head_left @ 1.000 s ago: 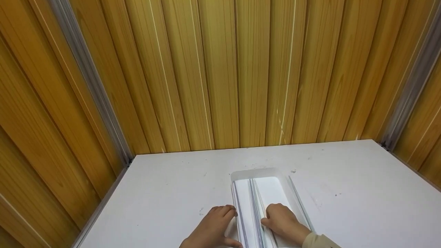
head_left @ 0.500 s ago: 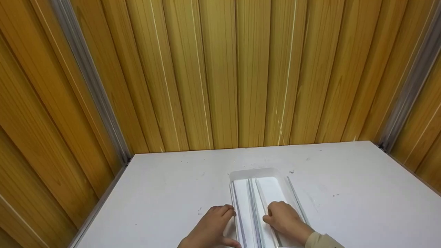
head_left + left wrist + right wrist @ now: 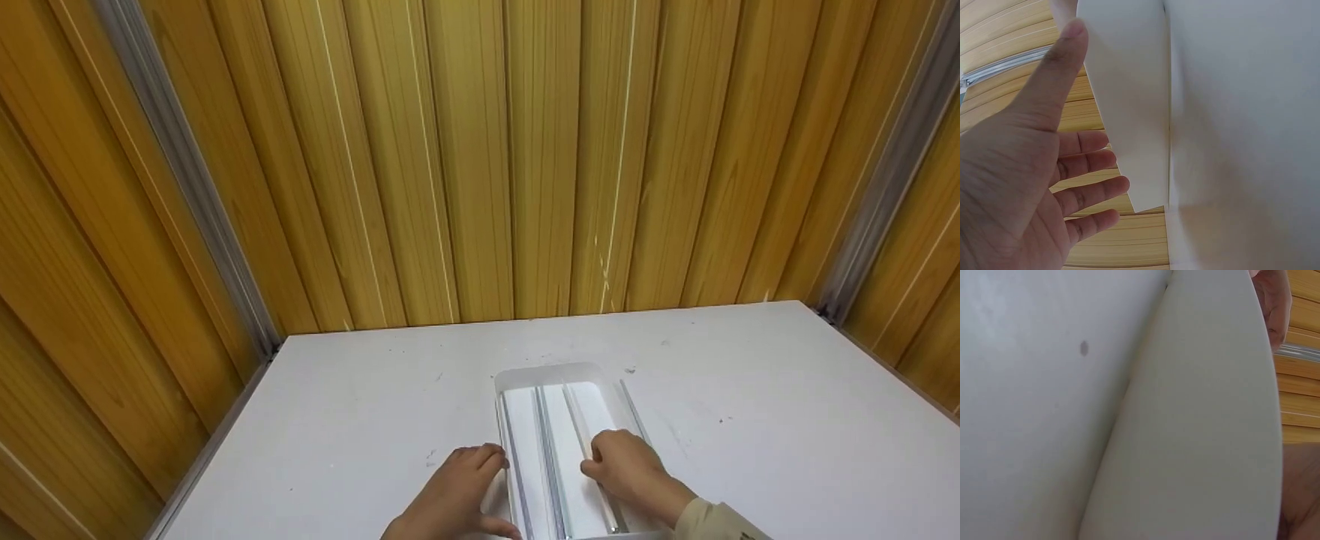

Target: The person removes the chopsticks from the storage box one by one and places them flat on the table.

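A long white box [image 3: 570, 369] with low walls lies on the table, thin clear strips standing lengthwise inside. My right hand [image 3: 626, 465], fingers curled, reaches into its right side and pinches a clear strip [image 3: 576, 412]. One strip [image 3: 514, 450] runs along the left wall, and another, thicker-looking strip [image 3: 551, 450] runs down the middle. My left hand [image 3: 457, 487] touches the left wall with loosely extended fingers, thumb spread toward the near end. In the left wrist view its thumb [image 3: 1055, 73] reaches the rim. The box wall [image 3: 1196, 410] hides most of my right hand in the right wrist view.
Outside the box's right wall lies one more thin strip [image 3: 634, 409]. The white table [image 3: 375, 420] carries small dark marks. Wood-patterned panels [image 3: 480, 150] rise behind it and at both sides, with grey metal posts [image 3: 202, 187] at the corners.
My right hand has moved to the right with the pinched strip, which now stands apart from the middle strip and closer to parallel with it. My left hand stays at the left wall.
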`<act>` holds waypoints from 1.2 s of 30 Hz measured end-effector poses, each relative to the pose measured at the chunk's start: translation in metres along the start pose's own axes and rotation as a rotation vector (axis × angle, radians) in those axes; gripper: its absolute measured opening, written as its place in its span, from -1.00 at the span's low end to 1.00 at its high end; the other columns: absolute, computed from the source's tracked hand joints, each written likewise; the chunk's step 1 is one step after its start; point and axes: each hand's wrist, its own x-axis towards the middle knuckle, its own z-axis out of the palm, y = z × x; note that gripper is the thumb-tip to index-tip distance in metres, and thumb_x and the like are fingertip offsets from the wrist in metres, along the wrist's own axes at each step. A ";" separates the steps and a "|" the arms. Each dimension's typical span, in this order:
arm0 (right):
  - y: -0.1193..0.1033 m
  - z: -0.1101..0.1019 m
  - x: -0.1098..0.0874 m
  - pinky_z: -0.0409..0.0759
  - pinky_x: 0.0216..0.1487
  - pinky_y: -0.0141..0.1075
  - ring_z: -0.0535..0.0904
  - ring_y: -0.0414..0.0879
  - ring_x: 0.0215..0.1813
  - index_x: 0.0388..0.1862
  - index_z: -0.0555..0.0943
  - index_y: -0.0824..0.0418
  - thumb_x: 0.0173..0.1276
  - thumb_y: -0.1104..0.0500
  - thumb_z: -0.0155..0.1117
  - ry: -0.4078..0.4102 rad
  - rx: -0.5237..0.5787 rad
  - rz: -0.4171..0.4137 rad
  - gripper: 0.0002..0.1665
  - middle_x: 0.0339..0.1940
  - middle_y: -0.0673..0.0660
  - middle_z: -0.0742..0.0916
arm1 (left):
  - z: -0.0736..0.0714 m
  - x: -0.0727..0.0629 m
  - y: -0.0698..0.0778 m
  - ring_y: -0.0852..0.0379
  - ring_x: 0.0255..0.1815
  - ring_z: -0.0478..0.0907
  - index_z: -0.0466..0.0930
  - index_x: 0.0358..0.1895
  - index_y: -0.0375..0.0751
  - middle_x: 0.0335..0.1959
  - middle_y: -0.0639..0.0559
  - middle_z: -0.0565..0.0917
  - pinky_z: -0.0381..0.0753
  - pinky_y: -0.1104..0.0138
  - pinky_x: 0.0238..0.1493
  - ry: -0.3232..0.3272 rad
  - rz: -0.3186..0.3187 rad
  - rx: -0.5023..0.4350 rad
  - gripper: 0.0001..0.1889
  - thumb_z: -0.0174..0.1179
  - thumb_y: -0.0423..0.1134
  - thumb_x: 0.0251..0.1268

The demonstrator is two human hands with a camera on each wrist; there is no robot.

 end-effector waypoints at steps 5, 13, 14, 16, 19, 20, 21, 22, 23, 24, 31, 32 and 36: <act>0.003 -0.004 -0.002 0.59 -0.46 -0.31 0.49 -0.14 -0.53 -0.56 0.57 0.25 0.16 0.17 0.27 -0.013 0.005 -0.005 -0.82 -0.59 0.04 0.63 | 0.000 0.000 0.001 0.15 0.04 0.53 0.50 -0.01 -0.15 0.02 0.05 0.57 0.57 0.25 0.11 0.015 0.014 0.004 -0.21 0.25 0.44 -0.17; 0.006 -0.010 -0.005 0.46 -0.55 -0.39 0.43 -0.17 -0.59 -0.64 0.52 0.21 0.18 0.19 0.26 -0.005 0.016 0.016 -0.77 -0.69 0.00 0.56 | 0.002 0.000 0.001 0.15 0.04 0.53 0.51 0.00 -0.16 0.02 0.04 0.58 0.58 0.24 0.10 0.022 0.023 -0.011 -0.20 0.25 0.44 -0.17; 0.006 -0.012 -0.005 0.45 -0.55 -0.39 0.42 -0.17 -0.58 -0.64 0.52 0.20 0.17 0.19 0.25 0.004 0.008 0.019 -0.77 -0.69 0.00 0.56 | 0.002 0.000 0.001 0.15 0.04 0.53 0.51 0.00 -0.16 0.02 0.04 0.58 0.58 0.24 0.09 0.021 0.023 -0.011 -0.20 0.25 0.44 -0.17; 0.007 -0.014 -0.005 0.39 -0.57 -0.40 0.40 -0.17 -0.59 -0.66 0.52 0.20 0.14 0.18 0.25 0.022 -0.005 0.024 -0.77 -0.70 -0.01 0.55 | 0.002 0.000 0.001 0.16 0.05 0.53 0.51 0.01 -0.16 0.02 0.04 0.58 0.58 0.24 0.09 0.021 0.023 -0.013 -0.19 0.24 0.45 -0.18; 0.008 -0.017 -0.005 0.37 -0.58 -0.41 0.40 -0.17 -0.59 -0.67 0.53 0.19 0.10 0.18 0.25 0.046 -0.014 0.026 -0.79 -0.69 -0.01 0.56 | 0.000 0.000 0.001 0.17 0.06 0.53 0.51 0.03 -0.16 0.03 0.04 0.58 0.58 0.23 0.11 0.011 0.007 -0.037 -0.16 0.23 0.46 -0.19; 0.008 -0.019 -0.005 0.35 -0.59 -0.42 0.40 -0.17 -0.59 -0.68 0.52 0.19 0.10 0.18 0.25 0.050 -0.014 0.025 -0.78 -0.70 -0.01 0.56 | -0.001 0.000 0.001 0.17 0.06 0.53 0.51 0.05 -0.16 0.04 0.04 0.57 0.58 0.23 0.13 0.005 -0.001 -0.045 -0.15 0.22 0.47 -0.20; 0.009 -0.020 -0.005 0.33 -0.60 -0.43 0.38 -0.17 -0.60 -0.69 0.51 0.19 0.09 0.18 0.25 0.054 -0.013 0.026 -0.78 -0.70 -0.01 0.55 | -0.001 0.001 0.001 0.18 0.07 0.53 0.50 0.06 -0.15 0.05 0.05 0.57 0.58 0.23 0.14 0.001 -0.008 -0.055 -0.14 0.21 0.48 -0.20; 0.009 -0.021 -0.005 0.30 -0.60 -0.44 0.37 -0.18 -0.61 -0.70 0.50 0.18 0.09 0.18 0.24 0.057 -0.011 0.027 -0.78 -0.71 -0.02 0.54 | -0.001 0.001 0.002 0.18 0.08 0.52 0.50 0.07 -0.15 0.06 0.05 0.57 0.57 0.22 0.15 -0.003 -0.015 -0.061 -0.13 0.20 0.48 -0.21; 0.010 -0.021 -0.006 0.27 -0.60 -0.44 0.36 -0.18 -0.61 -0.71 0.49 0.17 0.08 0.18 0.24 0.060 -0.014 0.030 -0.77 -0.72 -0.02 0.53 | -0.002 0.001 0.002 0.18 0.08 0.52 0.50 0.07 -0.15 0.06 0.05 0.57 0.57 0.22 0.16 -0.004 -0.018 -0.065 -0.13 0.20 0.49 -0.21; 0.011 -0.022 -0.006 0.25 -0.60 -0.44 0.35 -0.18 -0.62 -0.71 0.48 0.17 0.08 0.18 0.23 0.065 -0.014 0.030 -0.77 -0.73 -0.02 0.52 | -0.002 0.001 0.002 0.19 0.07 0.52 0.50 0.07 -0.15 0.06 0.05 0.57 0.57 0.22 0.16 -0.004 -0.019 -0.063 -0.12 0.20 0.49 -0.21; 0.017 -0.028 -0.007 0.29 -0.61 -0.47 0.38 -0.18 -0.62 -0.66 0.50 0.17 0.12 0.15 0.25 0.063 -0.011 0.018 -0.77 -0.70 -0.02 0.53 | -0.002 0.000 0.000 0.14 0.06 0.54 0.50 0.05 -0.18 0.05 0.03 0.57 0.58 0.23 0.15 -0.006 -0.001 -0.027 -0.13 0.20 0.48 -0.21; 0.017 -0.029 -0.008 0.30 -0.61 -0.46 0.38 -0.18 -0.61 -0.66 0.50 0.17 0.13 0.15 0.26 0.062 -0.011 0.019 -0.77 -0.69 -0.02 0.53 | -0.002 0.000 0.000 0.14 0.07 0.54 0.50 0.05 -0.18 0.06 0.03 0.57 0.57 0.23 0.15 -0.012 -0.003 -0.024 -0.13 0.20 0.48 -0.20; 0.020 -0.033 -0.009 0.34 -0.59 -0.42 0.40 -0.16 -0.58 -0.66 0.50 0.17 0.14 0.15 0.26 0.057 -0.017 0.028 -0.76 -0.67 -0.01 0.53 | -0.001 0.000 0.000 0.12 0.09 0.54 0.49 0.07 -0.19 0.08 0.02 0.56 0.56 0.22 0.16 -0.034 -0.012 -0.020 -0.12 0.20 0.48 -0.19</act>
